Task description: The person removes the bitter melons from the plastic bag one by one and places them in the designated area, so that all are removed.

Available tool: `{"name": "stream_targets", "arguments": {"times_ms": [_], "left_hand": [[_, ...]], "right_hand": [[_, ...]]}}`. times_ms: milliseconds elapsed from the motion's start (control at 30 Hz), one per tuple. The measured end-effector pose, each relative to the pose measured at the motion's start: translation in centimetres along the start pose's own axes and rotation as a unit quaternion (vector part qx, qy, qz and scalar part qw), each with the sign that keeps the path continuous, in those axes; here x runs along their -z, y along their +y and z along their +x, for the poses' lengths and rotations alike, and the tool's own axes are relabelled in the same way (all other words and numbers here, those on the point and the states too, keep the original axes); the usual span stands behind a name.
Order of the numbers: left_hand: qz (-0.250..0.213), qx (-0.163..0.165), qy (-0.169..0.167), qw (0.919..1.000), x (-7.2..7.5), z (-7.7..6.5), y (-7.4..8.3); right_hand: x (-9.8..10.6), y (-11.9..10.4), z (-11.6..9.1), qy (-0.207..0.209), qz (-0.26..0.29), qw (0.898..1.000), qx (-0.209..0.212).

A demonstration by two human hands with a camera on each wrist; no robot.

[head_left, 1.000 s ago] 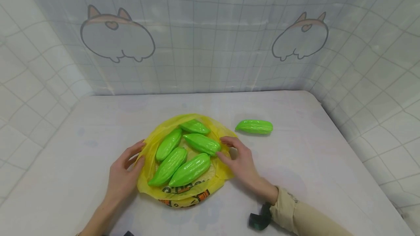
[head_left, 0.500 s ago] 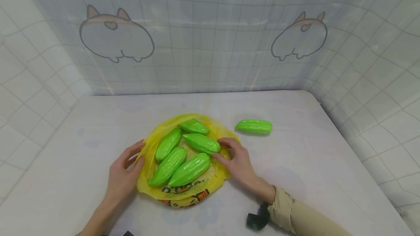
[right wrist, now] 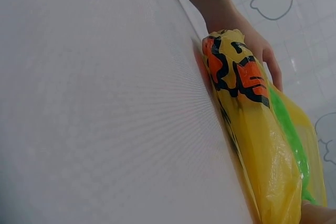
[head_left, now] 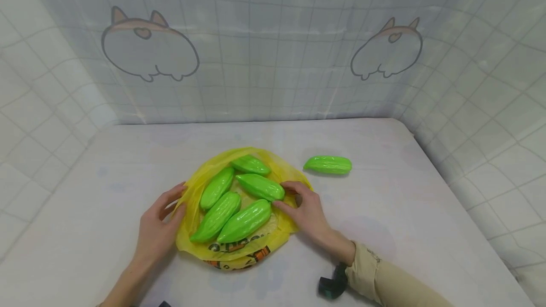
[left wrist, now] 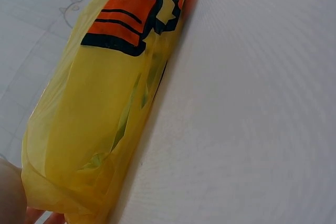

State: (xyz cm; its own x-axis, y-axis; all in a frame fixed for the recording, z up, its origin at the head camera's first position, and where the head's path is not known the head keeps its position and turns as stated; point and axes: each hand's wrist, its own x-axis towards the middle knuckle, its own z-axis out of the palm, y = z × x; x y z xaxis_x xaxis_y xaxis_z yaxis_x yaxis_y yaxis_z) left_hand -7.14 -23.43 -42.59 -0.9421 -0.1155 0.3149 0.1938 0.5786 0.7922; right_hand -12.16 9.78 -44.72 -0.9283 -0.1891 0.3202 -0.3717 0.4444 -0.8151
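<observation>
A yellow plastic bag (head_left: 239, 256) with black and orange print lies spread wide open, holding several glossy green cucumber-shaped vegetables (head_left: 244, 221). At its left rim my left hand (head_left: 157, 224) pinches the film between thumb and fingers. My right hand (head_left: 308, 210) reaches over the right rim, with index finger and thumb around the blunt end of one green vegetable (head_left: 258, 186). In the left wrist view, the bag (left wrist: 100, 114) hides part of my left hand (left wrist: 11, 192). The right wrist view catches only a bit of my right hand (right wrist: 317, 213) below the bag (right wrist: 268, 150).
Another green vegetable (head_left: 328, 165) lies on the white table (head_left: 384, 193), behind and right of the bag. A black wrist device (head_left: 333, 283) sits beside the right sleeve (head_left: 384, 274). Tiled cloth walls (head_left: 264, 94) with dog drawings enclose the back and sides.
My right hand has slid slightly left, its thumb and index finger now closer around the end of the vegetable. The left hand keeps its grip on the rim.
</observation>
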Motion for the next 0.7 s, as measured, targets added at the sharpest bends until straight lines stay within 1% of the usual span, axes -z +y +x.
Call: {"name": "stream_targets", "arguments": {"times_ms": [300,700], "left_hand": [[-0.001,0.007,0.000,1.0000,0.04,-0.01,0.23],[0.001,0.008,-0.002,1.0000,0.13,0.04,0.30]], "right_hand": [[0.10,-0.06,0.03,0.001,-0.001,1.000,0.004],[0.20,-0.06,0.02,0.000,0.009,1.000,-0.006]]}}
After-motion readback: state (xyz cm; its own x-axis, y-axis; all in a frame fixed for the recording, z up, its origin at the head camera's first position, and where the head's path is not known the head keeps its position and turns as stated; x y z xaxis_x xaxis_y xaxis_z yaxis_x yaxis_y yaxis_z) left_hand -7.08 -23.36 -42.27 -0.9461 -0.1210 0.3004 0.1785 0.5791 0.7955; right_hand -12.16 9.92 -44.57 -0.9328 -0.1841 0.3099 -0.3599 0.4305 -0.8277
